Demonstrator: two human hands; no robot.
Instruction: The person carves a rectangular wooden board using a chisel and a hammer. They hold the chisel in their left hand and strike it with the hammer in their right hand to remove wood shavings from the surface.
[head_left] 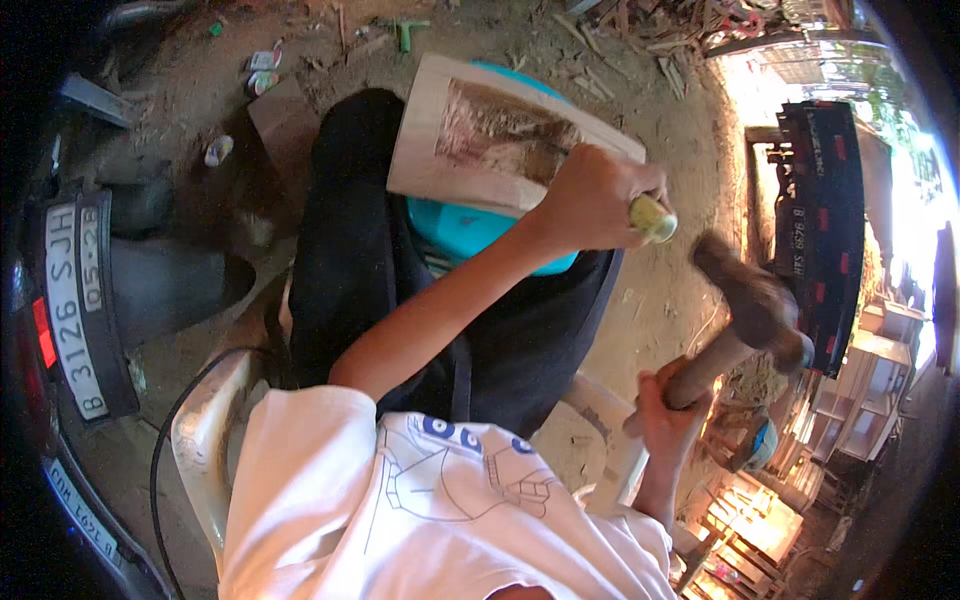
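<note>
My left hand [600, 195] is closed around a chisel [653, 219], its pale yellowish handle end sticking out of the fist. The rest of the chisel is mostly hidden by the hand, over a wooden board [420, 150]. A roughly rectangular hollow with a rough brown surface is cut into the board. The board rests on a turquoise object [465, 235], probably a stool or basin, at my knees. To the right, my right hand [668, 412] grips a hammer [755, 315] by its thick handle, its dark head raised apart from the chisel and blurred.
Wood scraps [595, 45] and litter [264, 75] lie on the dirt ground. A vehicle with a licence plate [75, 310] stands close on the left, beside a white plastic chair [200, 435]. A dark truck [825, 235] and wooden furniture [865, 390] are at the right.
</note>
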